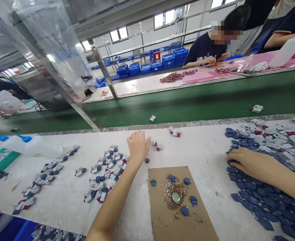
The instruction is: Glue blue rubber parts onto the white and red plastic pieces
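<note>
My left hand (pixel 138 145) is stretched over the white table, fingers apart and thumb out, beside a small grey, white and red assembled piece (pixel 157 145). Nothing shows in it. My right hand (pixel 241 159) is at the edge of a pile of dark blue plastic pieces (pixel 253 190), its fingers curled down and closed around a blue piece that is mostly hidden. Between my arms lies a brown cardboard sheet (pixel 162 214). A small round dish of pale liquid (pixel 176 197) sits on a wet stain there, with several blue pieces (pixel 185 211) around it.
Grey and red parts (pixel 283 137) are heaped at right. Assembled pieces (pixel 109 164) lie in groups at left, near white bottles (pixel 42 146) and a green basket (pixel 2 159). A green belt (pixel 127 115) runs behind the table. A co-worker (pixel 207 50) works across it.
</note>
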The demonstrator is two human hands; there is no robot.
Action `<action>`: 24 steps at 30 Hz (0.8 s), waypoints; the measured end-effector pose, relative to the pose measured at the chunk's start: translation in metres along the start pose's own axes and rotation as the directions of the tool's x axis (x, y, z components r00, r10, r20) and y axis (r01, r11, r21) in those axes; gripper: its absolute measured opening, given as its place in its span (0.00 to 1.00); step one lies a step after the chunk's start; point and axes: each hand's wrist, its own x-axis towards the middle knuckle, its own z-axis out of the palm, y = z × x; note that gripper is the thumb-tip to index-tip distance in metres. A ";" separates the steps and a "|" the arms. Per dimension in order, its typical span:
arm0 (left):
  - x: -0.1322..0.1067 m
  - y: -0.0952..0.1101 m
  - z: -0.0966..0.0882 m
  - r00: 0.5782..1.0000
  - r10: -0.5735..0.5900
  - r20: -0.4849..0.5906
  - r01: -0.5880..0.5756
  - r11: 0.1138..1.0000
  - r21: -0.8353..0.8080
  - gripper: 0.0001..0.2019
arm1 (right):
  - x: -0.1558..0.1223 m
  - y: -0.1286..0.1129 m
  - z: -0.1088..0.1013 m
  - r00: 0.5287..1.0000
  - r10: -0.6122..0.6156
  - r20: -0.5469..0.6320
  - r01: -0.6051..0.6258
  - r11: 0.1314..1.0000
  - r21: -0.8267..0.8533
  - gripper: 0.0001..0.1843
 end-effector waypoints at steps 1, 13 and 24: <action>0.027 0.003 0.004 1.000 0.007 0.008 -0.007 1.000 0.001 0.19 | -0.002 0.001 0.000 0.997 -0.035 0.067 0.037 0.999 -0.035 0.15; 0.133 -0.008 0.041 0.952 -0.240 0.189 0.286 0.918 -0.274 0.17 | -0.028 -0.036 0.017 0.862 -0.219 0.457 0.350 0.910 -0.223 0.15; -0.077 -0.026 -0.057 0.863 -0.348 0.367 0.486 0.373 -0.790 0.17 | -0.125 -0.100 0.104 0.727 -0.326 0.604 0.392 0.920 0.025 0.14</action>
